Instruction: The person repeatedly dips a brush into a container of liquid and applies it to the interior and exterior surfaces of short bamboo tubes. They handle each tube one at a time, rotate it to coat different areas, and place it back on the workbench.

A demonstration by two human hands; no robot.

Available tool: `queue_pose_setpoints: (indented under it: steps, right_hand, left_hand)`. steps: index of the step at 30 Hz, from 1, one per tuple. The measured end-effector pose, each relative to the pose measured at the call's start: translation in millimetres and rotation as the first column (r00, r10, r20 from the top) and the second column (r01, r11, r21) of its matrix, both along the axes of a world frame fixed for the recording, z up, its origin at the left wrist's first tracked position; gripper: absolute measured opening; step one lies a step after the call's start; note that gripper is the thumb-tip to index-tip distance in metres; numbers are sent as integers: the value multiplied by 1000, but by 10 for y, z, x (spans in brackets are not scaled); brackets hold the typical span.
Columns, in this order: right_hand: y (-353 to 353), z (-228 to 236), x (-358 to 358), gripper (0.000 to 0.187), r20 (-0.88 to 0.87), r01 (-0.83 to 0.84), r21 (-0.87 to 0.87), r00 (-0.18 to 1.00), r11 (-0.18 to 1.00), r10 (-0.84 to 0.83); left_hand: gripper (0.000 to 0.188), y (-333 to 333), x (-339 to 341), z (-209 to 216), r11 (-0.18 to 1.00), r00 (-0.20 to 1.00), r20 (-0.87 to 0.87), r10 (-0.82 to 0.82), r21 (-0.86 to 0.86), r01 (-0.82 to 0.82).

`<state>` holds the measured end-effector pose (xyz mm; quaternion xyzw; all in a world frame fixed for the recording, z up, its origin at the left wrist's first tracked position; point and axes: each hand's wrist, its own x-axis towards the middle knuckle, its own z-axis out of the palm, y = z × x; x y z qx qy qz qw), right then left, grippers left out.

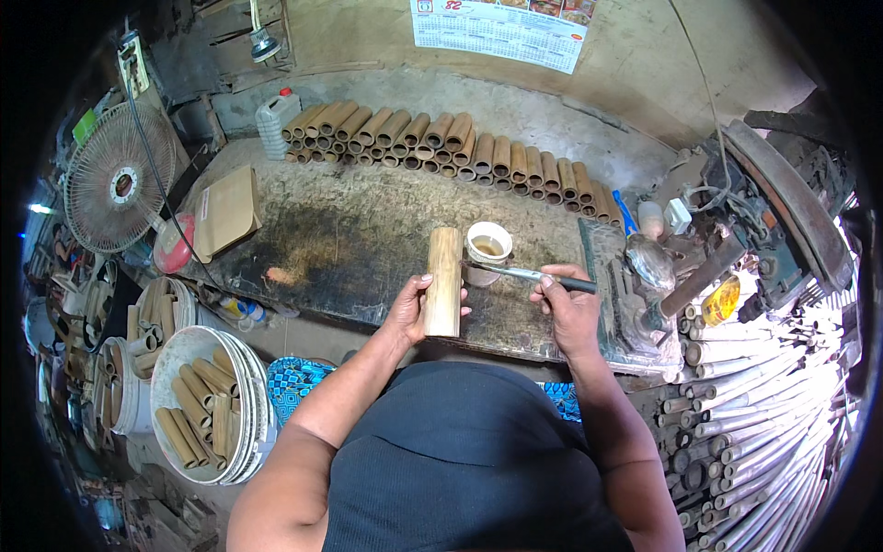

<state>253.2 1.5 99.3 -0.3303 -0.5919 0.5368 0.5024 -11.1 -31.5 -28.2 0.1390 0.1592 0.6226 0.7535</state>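
Observation:
My left hand (412, 311) is wrapped round a pale tan bamboo tube (443, 281), held lengthwise over the near part of the worktable. In my right hand (565, 308) is a slim brush (529, 274) with a dark handle and a metal-coloured neck. Its far end points left and reaches the tube's right side; I cannot tell whether it touches. Just beyond the brush stands a white cup (487, 241) with some brownish liquid in it.
Stacked bamboo tubes (405, 138) line the back of the worktable (340, 212). A white jug (273, 126) and a fan (121, 184) stand left. A bucket of tubes (248, 405) sits at lower left. Tools, a clamp-like machine (782, 221) and long bamboo poles (754, 423) crowd the right.

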Motion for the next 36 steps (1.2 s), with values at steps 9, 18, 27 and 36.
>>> queue_pose_setpoints:
  steps: [9, 18, 27, 36]
  right_hand:
    - [14, -25, -104, 18, 13, -1, 20, 1000, 1000, 1]
    - [-18, -7, -101, 17, 115, 14, 71, 993, 997, -23]
    - [-69, 41, -84, 18, 111, -51, 81, 993, 995, 42]
    - [-282, 140, 105, 15, 218, -114, 15, 970, 993, 108]
  left_hand:
    - [60, -8, 20, -9, 997, 999, 10, -46, 63, 45]
    - [60, -20, 18, -24, 998, 999, 3, -35, 57, 35]
    - [60, -25, 39, -18, 998, 1000, -4, -15, 56, 15]
    - [64, -8, 36, -24, 999, 1000, 2, 16, 47, -17]
